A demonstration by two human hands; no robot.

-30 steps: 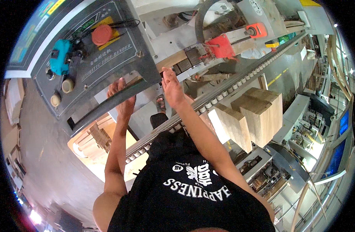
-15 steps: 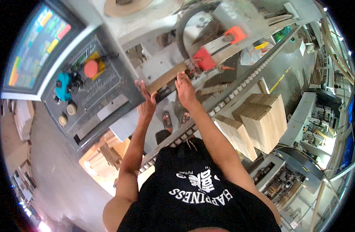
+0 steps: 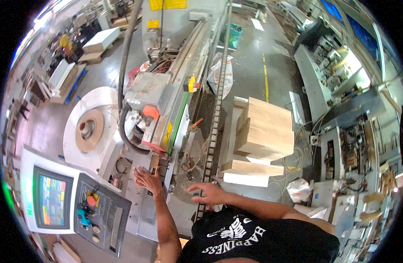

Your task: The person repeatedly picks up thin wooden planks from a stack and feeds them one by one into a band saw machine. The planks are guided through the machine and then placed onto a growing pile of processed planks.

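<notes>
My left hand (image 3: 148, 180) lies flat on the grey machine bed, its fingers spread. Just past its fingertips, a short brown wooden strip (image 3: 154, 162) shows at the red-edged front of the machine head (image 3: 149, 94); the rest of the strip is hidden. My right hand (image 3: 207, 193) hangs over the cable chain (image 3: 212, 144) to the right of the bed, fingers stretched out and nothing held. It is apart from the strip.
A control panel (image 3: 105, 215) with a screen (image 3: 53, 199) stands at the lower left. Behind it is a white disc with a brown edging roll (image 3: 92, 128). Wood-grain panels (image 3: 265, 131) are stacked on the right. A black hose (image 3: 122, 101) hangs beside the machine head.
The view has swung toward the machine's far end. My right hand has left the wooden strip and moved right. My left hand stays by the bed, and less of the strip shows.
</notes>
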